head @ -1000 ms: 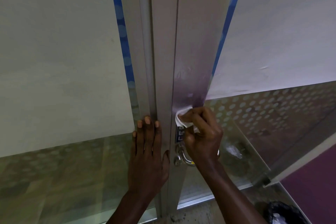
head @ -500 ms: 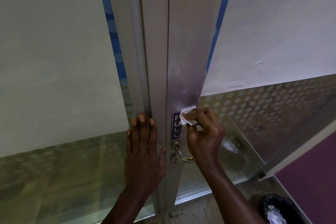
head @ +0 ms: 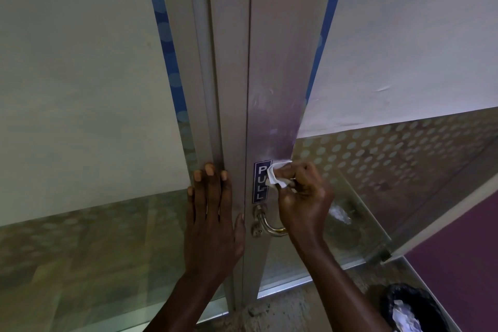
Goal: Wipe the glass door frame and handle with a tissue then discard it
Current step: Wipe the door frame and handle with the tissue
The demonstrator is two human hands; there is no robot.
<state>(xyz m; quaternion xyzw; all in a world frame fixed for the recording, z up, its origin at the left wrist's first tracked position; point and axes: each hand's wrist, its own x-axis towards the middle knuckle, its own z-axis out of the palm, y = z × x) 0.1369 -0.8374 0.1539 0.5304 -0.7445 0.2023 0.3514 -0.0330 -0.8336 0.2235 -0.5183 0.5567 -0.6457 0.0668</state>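
Note:
A grey metal door frame (head: 272,75) runs up the middle of the head view, smeared above a blue PULL sticker (head: 260,191). My right hand (head: 304,199) is shut on a crumpled white tissue (head: 277,176) and presses it on the frame at the sticker's right edge. Below it sits a curved metal handle (head: 266,222), partly hidden by my right wrist. My left hand (head: 213,215) lies flat with spread fingers on the fixed frame, left of the seam.
Frosted and dotted glass panels (head: 390,159) flank the frame on both sides. A black-lined bin (head: 412,310) with white paper inside stands on the floor at the bottom right. A purple wall (head: 463,264) is at the right.
My right hand with the tissue has shifted a little to the right and off the sticker, so the PULL lettering shows. The view has tilted down, revealing more of the bin. My left hand stays put.

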